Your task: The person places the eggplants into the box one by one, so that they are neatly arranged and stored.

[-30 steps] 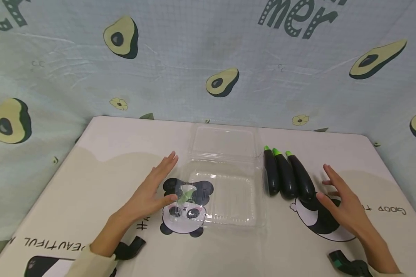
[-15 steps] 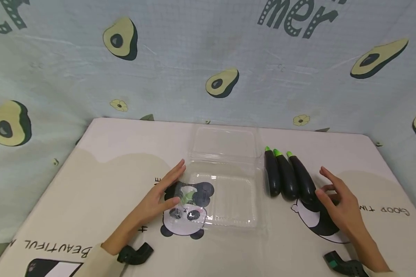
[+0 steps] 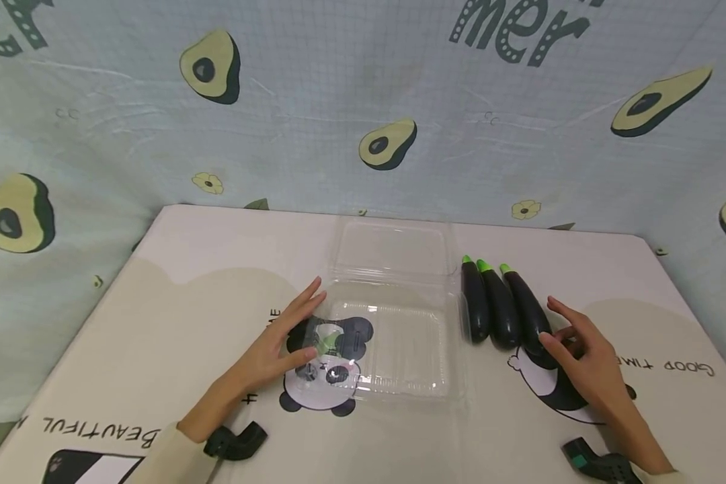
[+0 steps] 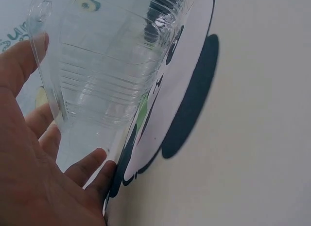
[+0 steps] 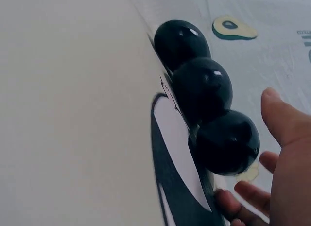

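Note:
An open clear plastic clamshell box (image 3: 399,336) lies mid-table, its lid (image 3: 393,249) folded back toward the far edge. At its left side is my left hand (image 3: 272,349), fingers extended; in the left wrist view the fingertips (image 4: 43,43) lie right at the box's rim. Three dark eggplants (image 3: 501,308) with bright green stem ends lie side by side to the right of the box. My right hand (image 3: 587,356) is beside the rightmost eggplant (image 5: 228,143), thumb over its near end and the other fingers along its right side, low by the table.
A white table mat (image 3: 218,249) with panda prints and lettering covers the table. Behind it hangs a pale cloth (image 3: 302,101) with avocado prints. Black wrist devices (image 3: 236,442) sit at both wrists.
My left hand has moved right to the box's left rim and stayed there. My right hand has moved left, closer to the rightmost eggplant. Box and eggplants have stayed in place.

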`<state>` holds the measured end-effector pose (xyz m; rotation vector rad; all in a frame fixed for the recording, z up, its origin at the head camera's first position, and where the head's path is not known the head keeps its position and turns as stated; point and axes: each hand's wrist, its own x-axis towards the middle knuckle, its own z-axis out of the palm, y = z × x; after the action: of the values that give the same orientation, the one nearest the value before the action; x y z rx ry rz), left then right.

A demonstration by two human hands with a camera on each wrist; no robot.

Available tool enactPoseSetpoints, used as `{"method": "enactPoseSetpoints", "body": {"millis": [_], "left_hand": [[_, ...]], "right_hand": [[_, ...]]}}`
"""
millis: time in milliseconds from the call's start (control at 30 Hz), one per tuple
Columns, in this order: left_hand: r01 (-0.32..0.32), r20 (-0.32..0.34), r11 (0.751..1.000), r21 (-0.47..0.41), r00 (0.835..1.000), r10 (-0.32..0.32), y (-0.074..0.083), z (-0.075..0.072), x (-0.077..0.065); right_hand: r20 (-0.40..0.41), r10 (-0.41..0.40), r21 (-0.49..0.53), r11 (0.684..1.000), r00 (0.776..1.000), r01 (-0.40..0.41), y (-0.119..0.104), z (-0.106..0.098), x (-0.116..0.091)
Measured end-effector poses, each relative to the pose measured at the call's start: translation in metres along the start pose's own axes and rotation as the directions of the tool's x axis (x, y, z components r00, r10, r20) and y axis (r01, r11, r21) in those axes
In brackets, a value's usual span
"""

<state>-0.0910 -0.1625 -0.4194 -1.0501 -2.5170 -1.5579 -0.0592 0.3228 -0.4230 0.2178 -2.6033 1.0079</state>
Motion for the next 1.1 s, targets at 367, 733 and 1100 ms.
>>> {"method": "enactPoseSetpoints", "body": {"millis": [367,733,1100], "left_hand": [[-0.005,0.000,1.000,0.005,1.000,0.005,-0.002,-0.001,0.000],[-0.012,-0.008,1.000,-0.016,1.000,0.012,-0.003,0.000,-0.002],[-0.014,0.004,0.999,-0.037,1.000,0.015,-0.004,0.001,0.000]], "right_hand": [[0.006,0.032,-0.014,0.999,0.999,-0.032,-0.005,0.007,0.001],[-0.011,0.025,-0.020,1.000,1.000,-0.025,-0.009,0.012,0.003],[-0.026,0.072,-0.082,0.994,0.997,-0.074,-0.010,0.011,0.000]]}}
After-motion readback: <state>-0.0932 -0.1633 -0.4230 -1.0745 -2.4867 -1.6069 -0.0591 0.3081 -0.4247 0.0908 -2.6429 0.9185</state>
